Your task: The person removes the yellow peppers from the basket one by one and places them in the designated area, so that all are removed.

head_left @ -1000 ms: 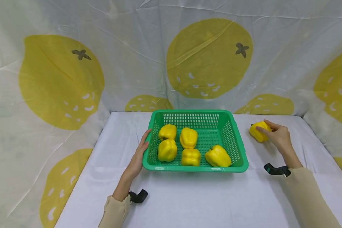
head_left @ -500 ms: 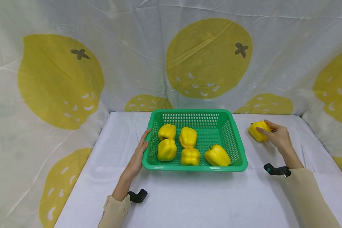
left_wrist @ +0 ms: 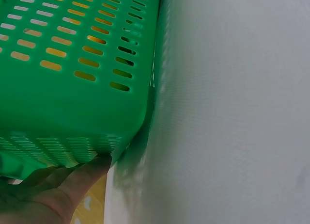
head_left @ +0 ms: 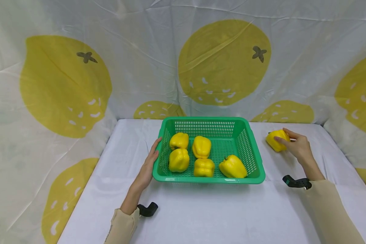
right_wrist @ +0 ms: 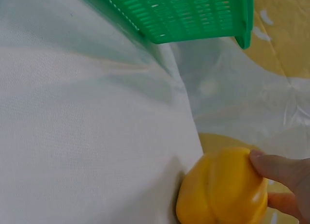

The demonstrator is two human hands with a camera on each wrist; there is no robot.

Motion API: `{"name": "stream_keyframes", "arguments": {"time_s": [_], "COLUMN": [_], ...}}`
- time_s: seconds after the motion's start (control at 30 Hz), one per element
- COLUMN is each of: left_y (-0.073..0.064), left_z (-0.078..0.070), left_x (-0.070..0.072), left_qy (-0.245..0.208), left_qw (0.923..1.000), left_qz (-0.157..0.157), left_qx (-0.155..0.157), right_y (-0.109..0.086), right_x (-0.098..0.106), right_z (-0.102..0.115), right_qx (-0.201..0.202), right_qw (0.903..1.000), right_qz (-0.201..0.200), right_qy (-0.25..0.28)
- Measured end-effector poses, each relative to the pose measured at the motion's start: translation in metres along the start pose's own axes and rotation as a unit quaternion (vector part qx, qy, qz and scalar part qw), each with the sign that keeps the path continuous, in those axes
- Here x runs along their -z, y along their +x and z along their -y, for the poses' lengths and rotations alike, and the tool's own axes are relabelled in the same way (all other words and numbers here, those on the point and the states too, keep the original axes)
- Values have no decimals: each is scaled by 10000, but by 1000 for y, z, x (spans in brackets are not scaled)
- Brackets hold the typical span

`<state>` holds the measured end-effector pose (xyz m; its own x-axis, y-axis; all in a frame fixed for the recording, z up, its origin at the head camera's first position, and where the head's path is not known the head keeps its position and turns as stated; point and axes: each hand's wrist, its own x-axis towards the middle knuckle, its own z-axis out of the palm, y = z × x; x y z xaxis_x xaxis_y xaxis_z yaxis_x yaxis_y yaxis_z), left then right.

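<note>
A green plastic basket [head_left: 208,180] stands on the white-covered table in the head view. Inside it lie several yellow bell peppers [head_left: 201,147], mostly in its left half and front. My left hand [head_left: 146,167] rests along the basket's left side; in the left wrist view its straight fingers [left_wrist: 85,178] touch the perforated wall. Right of the basket, my right hand [head_left: 300,148] pinches a single yellow bell pepper [head_left: 274,141], low over the cloth near the back edge. The right wrist view shows that bell pepper [right_wrist: 220,187] with the fingertips on one end.
White cloth [head_left: 207,213] covers the table. A curtain [head_left: 146,51] printed with big yellow lemons hangs behind and at both sides. Each wrist carries a black camera mount, one at the left sleeve [head_left: 123,223] and one at the right sleeve [head_left: 329,200].
</note>
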<state>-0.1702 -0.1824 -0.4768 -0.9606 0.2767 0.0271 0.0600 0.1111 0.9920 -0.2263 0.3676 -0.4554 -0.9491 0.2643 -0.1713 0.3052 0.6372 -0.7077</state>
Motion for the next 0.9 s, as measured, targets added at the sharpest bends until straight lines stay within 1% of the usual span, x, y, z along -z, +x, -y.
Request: {"name": "stream_keyframes", "arguments": {"time_s": [0.3,0.4,0.5,0.67,0.8,0.9], "left_y": [0,0,0,-1,-1,-1], "left_z": [-1,0,0,0,0,0], "left_x": [-1,-1,-1,-2,-2,-1], "left_qy": [-12,-10,12,23,4,13], "left_qw": [10000,10000,10000,10000,10000,10000], "left_qz": [11,1,-20,-33,-9,3], "left_qx": [-37,-29,-21,-18,-38,-74], "right_y": [0,0,-1,-6,-12,-17], "right_x": [4,4,5,11,19,23], "right_z": [0,3,8,26,46,65], "right_qx": [12,11,97,397,627,866], "right_qw": [10000,9997,9995,9989,9978,9962], "right_qz": [20,-77,-213,-239,-140,24], "right_qy": [80,223,222,110,141,125]}}
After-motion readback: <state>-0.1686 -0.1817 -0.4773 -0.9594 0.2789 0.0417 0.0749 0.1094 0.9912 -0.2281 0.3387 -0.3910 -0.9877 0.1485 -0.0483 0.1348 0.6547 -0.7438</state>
